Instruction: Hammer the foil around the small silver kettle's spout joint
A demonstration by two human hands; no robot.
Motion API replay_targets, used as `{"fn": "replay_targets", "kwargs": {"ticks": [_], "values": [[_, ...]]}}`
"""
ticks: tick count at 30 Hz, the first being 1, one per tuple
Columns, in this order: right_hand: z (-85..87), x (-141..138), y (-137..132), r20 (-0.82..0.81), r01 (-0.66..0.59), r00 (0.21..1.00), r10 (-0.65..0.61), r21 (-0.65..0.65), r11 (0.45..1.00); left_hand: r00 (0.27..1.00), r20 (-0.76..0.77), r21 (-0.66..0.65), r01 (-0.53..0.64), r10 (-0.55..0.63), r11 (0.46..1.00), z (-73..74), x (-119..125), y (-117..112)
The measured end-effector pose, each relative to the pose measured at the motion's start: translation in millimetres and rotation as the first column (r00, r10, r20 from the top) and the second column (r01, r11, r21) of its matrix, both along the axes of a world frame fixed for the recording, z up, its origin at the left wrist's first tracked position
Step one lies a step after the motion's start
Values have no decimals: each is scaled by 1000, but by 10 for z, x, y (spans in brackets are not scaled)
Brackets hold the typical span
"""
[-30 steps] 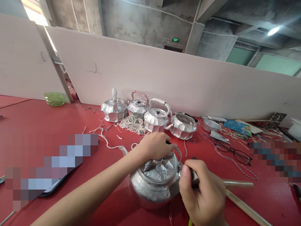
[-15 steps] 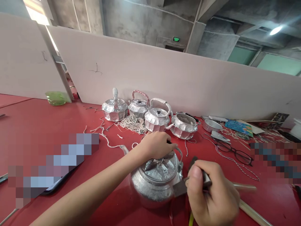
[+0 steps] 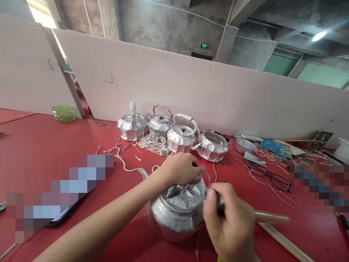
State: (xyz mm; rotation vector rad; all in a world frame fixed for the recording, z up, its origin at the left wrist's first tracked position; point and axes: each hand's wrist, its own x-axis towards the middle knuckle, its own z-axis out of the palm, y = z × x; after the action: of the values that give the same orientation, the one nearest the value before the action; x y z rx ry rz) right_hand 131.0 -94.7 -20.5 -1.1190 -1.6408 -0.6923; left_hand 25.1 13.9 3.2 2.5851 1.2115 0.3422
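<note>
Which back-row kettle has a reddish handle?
Second kettle from the left: only its handle is red-patterned; leftmost kettle and third kettle have white ones.

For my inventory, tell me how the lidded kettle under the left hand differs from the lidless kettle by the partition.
The near kettle wears its lid; the back kettle stands open-topped. The near kettle's body looks evenly rounded; the back kettle's bulges in facets. The left hand holds the near kettle's handle; no hand touches the back kettle. Both are silver-coloured, with spouts pointing leftward.
</note>
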Motion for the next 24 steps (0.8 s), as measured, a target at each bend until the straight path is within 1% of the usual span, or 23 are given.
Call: {"fn": "replay_targets", "kwargs": {"ticks": [4, 7, 8, 11, 14, 18, 21, 24], "values": [[-1, -13, -9, -15, 6, 1000, -5, 46, 999, 1000, 4, -12, -3, 3, 1000, 3, 3, 3], [-5, -18, -10, -13, 12, 1000, -12, -11, 1000, 1000, 6, -13, -5, 5, 1000, 1, 6, 8], [-9, -17, -9, -12, 11, 1000, -11, -11, 1000, 1000, 7, -15, -6, 6, 1000, 0, 6, 10], [-29, -8, -7, -43, 20, 999, -17, 72, 997, 1000, -1, -12, -11, 11, 1000, -4, 0, 13], [-53, -7, -8, -34, 25, 999, -24, 47, 999, 1000, -6, -7, -16, 16, 1000, -5, -6, 12], [-93, -7, -10, -54, 34, 998, -28, 101, 994, 1000, 0, -13, -13, 13, 1000, -4, -3, 8], [-134, 0, -16, -56, 37, 998, -31, 98, 994, 1000, -6, -13, -13, 13, 1000, -3, 1, 3], [-167, 0, -35, -80, 50, 996, -41, 123, 991, 1000, -13, -2, -12, 12, 1000, -2, 3, -2]]}}
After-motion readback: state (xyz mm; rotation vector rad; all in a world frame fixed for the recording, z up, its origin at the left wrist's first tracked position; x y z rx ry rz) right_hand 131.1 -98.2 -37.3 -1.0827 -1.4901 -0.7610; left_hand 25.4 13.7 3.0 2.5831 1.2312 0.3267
